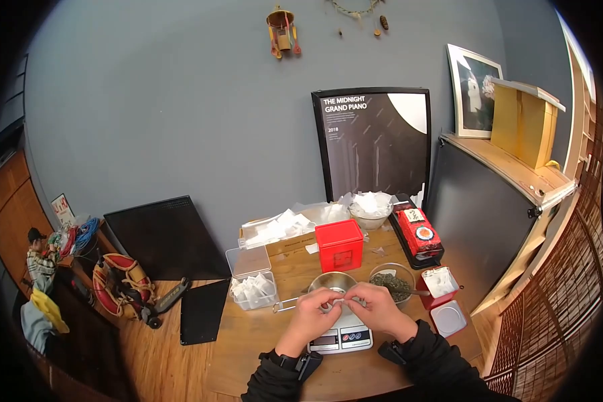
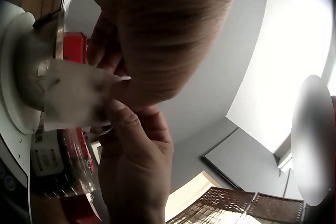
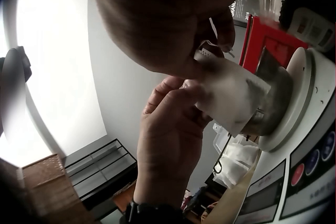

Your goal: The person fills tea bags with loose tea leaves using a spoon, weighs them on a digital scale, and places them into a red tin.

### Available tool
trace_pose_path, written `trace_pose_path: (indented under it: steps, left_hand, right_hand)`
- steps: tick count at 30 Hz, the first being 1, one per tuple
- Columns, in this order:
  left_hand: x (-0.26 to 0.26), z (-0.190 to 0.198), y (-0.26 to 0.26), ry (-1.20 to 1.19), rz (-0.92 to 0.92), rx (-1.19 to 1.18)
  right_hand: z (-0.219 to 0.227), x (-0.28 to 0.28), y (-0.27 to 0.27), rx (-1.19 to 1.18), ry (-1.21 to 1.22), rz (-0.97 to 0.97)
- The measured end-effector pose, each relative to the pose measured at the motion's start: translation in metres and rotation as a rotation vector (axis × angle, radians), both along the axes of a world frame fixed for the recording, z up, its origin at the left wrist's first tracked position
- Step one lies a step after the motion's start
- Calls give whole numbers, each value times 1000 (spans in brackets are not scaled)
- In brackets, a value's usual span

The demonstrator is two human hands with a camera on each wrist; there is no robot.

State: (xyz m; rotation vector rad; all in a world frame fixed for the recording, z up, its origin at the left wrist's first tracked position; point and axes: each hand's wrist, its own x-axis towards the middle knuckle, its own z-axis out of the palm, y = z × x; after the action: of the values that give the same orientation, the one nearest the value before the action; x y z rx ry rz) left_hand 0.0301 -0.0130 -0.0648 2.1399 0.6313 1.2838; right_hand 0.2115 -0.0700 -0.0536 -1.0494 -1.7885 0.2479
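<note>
Both hands meet over the steel pan (image 1: 329, 280), which stands on a white kitchen scale (image 1: 356, 338). Between them hangs a white, see-through tea bag (image 2: 71, 95), with something dark showing in its lower part in the right wrist view. My left hand (image 1: 317, 313) pinches the bag's upper edge between thumb and fingers. From the other side, my right hand (image 1: 386, 309) pinches the same edge, its thumb close to the left fingers. Right of the pan, a clear bowl (image 1: 409, 276) holds dried leaves (image 1: 390, 284) and a spoon. In the head view the hands mostly hide the bag.
A plastic box (image 1: 261, 306) of white tea bags stands left of the pan. Behind are a red canister (image 1: 340, 248), a tray of white bags (image 1: 281, 228) and a bowl of them (image 1: 370, 218). An open red tin (image 1: 427, 303) sits at the right.
</note>
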Motion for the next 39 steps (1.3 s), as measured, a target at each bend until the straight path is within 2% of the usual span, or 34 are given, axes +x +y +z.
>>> trace_pose_path:
  steps: [6, 15, 24, 28, 34, 39]
  left_hand:
    - [-1, -11, 2, -75, 21, -31]
    - [3, -12, 3, -29, 31, -27]
    - [2, -20, 5, -54, 32, 56]
    - [1, -22, 3, -23, 44, -1]
    - [1, -29, 3, -4, 33, 46]
    - [-1, -22, -1, 33, 73, 77]
  right_hand:
    - [-2, -2, 1, -118, 17, -39]
    - [-15, 3, 8, -80, 67, -38]
    - [-15, 2, 8, -70, 59, -49]
    - [-13, 3, 4, -77, 21, -73]
    - [-18, 4, 1, -64, 1, -76]
    - [-20, 6, -1, -14, -3, -95]
